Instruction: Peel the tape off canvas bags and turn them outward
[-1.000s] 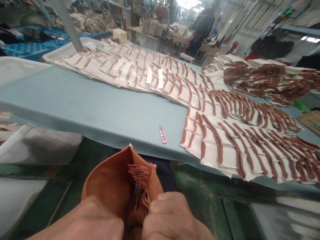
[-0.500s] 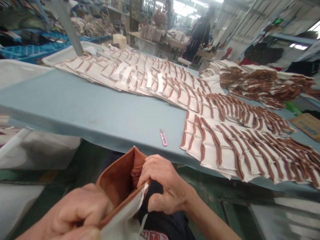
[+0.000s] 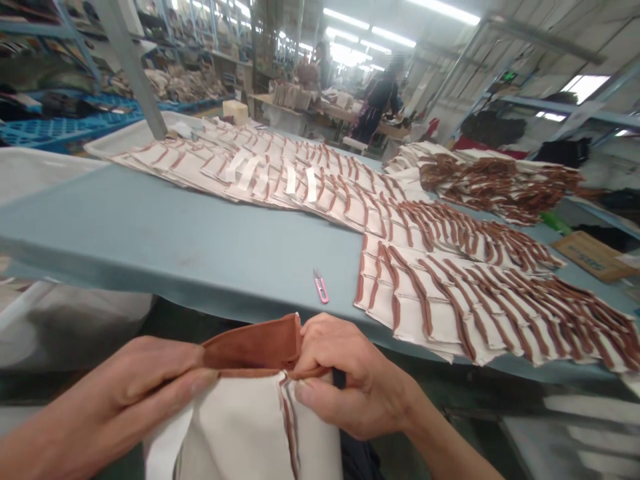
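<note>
Between my hands is a cream fabric bag-like piece with a rust-brown lining, its mouth gaping toward the table. My left hand pinches the rim at its left side, thumb outside and fingers partly hidden inside. At the right corner, near a brown-edged seam running down the front, my right hand grips the rim between thumb and fingers. Pink thread snips lie on the blue table, just beyond the piece and touched by neither hand.
Rows of overlapping cream pieces with brown edges cover the table's right side and back. A brown and cream heap and a cardboard piece lie at the right. A grey post stands at left; a person is further back.
The piece has turned so its cream front faces me and its mouth looks narrower. My left hand has moved up along the rim, its thumb now visible outside. The view has tilted upward.
</note>
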### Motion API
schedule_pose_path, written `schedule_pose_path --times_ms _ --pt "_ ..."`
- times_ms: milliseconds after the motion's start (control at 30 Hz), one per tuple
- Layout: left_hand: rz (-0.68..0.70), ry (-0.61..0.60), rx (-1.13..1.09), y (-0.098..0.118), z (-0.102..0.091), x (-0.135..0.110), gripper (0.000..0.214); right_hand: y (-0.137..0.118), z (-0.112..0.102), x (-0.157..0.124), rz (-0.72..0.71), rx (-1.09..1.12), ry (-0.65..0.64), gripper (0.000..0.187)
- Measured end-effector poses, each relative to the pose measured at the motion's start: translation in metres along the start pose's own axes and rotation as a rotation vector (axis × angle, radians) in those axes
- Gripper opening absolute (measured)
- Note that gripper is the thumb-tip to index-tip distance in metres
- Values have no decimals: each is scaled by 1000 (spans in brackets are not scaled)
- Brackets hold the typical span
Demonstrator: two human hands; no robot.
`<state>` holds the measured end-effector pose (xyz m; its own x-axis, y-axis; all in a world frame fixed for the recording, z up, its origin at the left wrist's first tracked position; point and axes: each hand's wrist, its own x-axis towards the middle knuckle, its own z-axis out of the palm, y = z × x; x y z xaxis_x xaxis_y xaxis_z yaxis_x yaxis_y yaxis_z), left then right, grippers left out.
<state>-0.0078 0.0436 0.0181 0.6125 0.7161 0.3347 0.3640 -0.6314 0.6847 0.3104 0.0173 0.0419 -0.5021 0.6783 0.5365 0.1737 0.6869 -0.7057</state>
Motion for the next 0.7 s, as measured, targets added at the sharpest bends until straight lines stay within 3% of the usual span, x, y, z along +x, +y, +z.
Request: schedule_pose_path --times_ms 100,167,367,500,700 --pt "110 -44 46 11 0 14 29 -6 -2 2 31 -4 -16 22" --pt "99 -21 62 21 4 21 22 -9 -1 3 36 6 -28 22" --pt "102 -160 -93 46 15 45 15 -10 -4 9 112 45 -67 16" --pt "104 -223 -110 46 14 56 21 -5 -10 10 263 181 -111 18" --pt "30 -294 -51 36 17 53 20 17 -4 1 459 418 -149 24"
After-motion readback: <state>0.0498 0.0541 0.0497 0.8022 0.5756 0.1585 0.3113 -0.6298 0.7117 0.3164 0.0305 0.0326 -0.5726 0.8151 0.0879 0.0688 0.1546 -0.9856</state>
